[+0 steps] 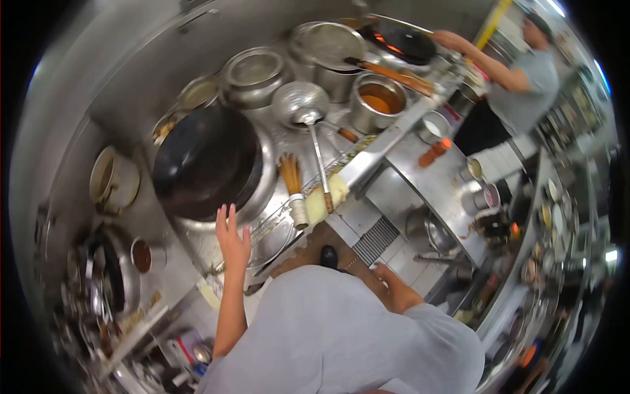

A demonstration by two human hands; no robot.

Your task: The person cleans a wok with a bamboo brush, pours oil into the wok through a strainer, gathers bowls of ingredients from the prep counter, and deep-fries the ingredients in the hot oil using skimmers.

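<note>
My left hand (233, 238) is raised near the front edge of the stove, its fingers apart and nothing in it. Just beyond it sits a large black wok (207, 164) on a round steel burner ring. To the right of the wok lie a bamboo brush (292, 187) and a perforated ladle (300, 105) whose wooden-tipped handle points toward me. A yellowish cloth (328, 200) lies by the handle's end. My right hand (380, 272) hangs low beside my body, over the floor; its fingers are small and partly hidden.
Lidded steel pots (256, 72) and a pot of orange liquid (379, 102) stand along the back. At upper right a co-worker (525, 79) reaches to another wok (403, 43) over glowing flame. A side counter (410, 157) holds an orange-capped bottle (434, 152). Another wok stands left.
</note>
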